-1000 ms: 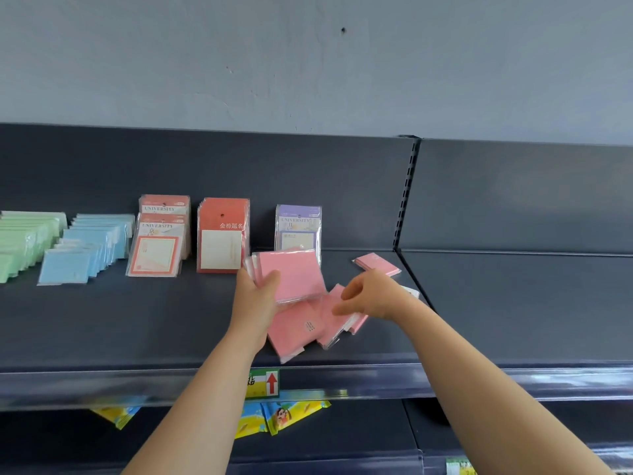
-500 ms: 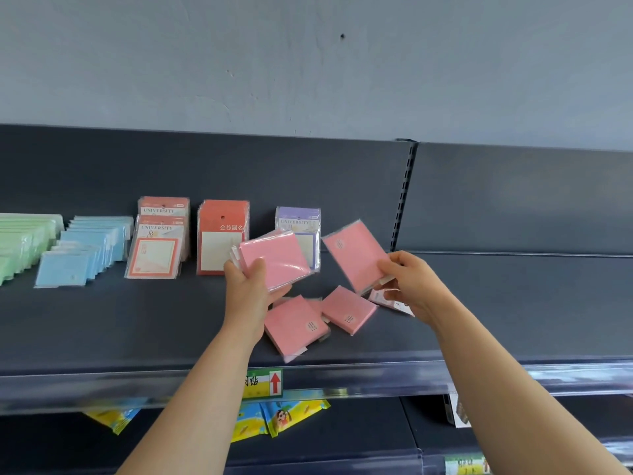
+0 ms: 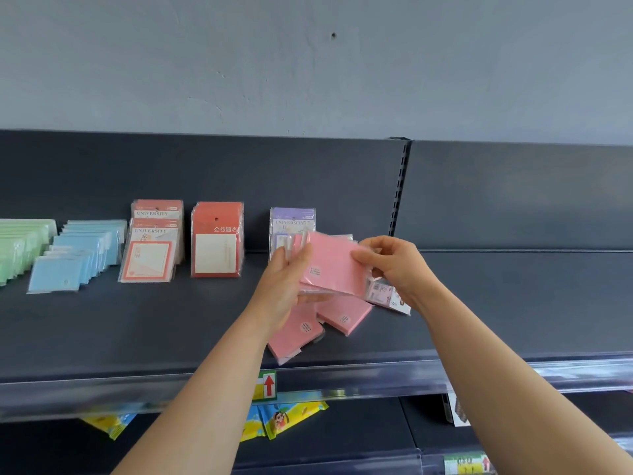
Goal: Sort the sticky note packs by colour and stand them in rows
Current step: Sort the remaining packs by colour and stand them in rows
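Observation:
My left hand [image 3: 286, 281] grips a small stack of pink sticky note packs [image 3: 334, 265] above the dark shelf [image 3: 137, 323]. My right hand [image 3: 394, 265] pinches the right edge of the top pink pack of that stack. Two more pink packs [image 3: 298, 332] [image 3: 344, 315] lie flat on the shelf under my hands. A pack showing a white barcode label [image 3: 387, 296] lies just below my right hand. Blue packs [image 3: 75, 258] and green packs [image 3: 20, 248] stand in rows at the left.
Red "UNIVERSITY" packs [image 3: 152, 248], a red pack row [image 3: 216, 240] and a purple pack [image 3: 291, 224] stand against the back panel. A slotted upright [image 3: 399, 186] divides the shelf bays. The shelf's front rail [image 3: 342, 375] runs below; yellow packets [image 3: 281, 419] hang beneath.
My right hand carried a pink pack from the right over to my left hand and laid it on the held stack. Both hands now meet over the shelf.

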`<control>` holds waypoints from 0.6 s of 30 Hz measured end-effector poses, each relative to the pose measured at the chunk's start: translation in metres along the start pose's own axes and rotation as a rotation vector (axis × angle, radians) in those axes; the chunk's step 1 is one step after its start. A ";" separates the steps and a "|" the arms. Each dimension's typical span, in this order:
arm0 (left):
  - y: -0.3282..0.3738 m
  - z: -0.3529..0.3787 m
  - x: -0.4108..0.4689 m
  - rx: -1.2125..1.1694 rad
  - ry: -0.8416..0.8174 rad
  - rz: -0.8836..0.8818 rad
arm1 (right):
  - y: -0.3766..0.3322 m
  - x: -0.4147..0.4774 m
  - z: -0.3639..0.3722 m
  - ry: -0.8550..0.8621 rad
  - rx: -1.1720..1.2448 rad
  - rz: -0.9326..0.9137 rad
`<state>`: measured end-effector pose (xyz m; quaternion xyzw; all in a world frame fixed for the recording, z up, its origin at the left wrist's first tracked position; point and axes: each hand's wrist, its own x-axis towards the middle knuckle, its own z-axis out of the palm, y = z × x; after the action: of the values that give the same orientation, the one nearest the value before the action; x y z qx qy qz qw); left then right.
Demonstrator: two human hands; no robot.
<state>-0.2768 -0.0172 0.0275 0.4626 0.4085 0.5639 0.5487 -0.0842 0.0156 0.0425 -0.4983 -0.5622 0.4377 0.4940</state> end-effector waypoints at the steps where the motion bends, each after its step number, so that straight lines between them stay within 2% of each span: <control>1: -0.001 0.002 0.002 0.036 -0.006 -0.002 | 0.000 0.002 0.000 0.004 0.006 -0.008; 4: -0.008 0.007 0.014 0.173 0.070 0.011 | 0.005 0.014 -0.008 0.049 -0.070 -0.022; 7: -0.009 0.008 0.028 0.217 0.197 0.064 | 0.018 0.027 -0.031 0.128 -0.360 0.019; 9: -0.007 0.008 0.036 0.199 0.262 0.078 | 0.031 0.036 -0.047 0.081 -0.544 0.079; 11: -0.005 0.009 0.046 0.164 0.309 0.085 | 0.040 0.043 -0.054 0.005 -0.618 0.115; 18: -0.004 0.023 0.068 0.119 0.346 0.085 | 0.048 0.071 -0.043 -0.280 -0.828 0.023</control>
<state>-0.2518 0.0501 0.0343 0.4071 0.5093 0.6328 0.4176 -0.0365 0.0920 0.0088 -0.5963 -0.7463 0.2443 0.1668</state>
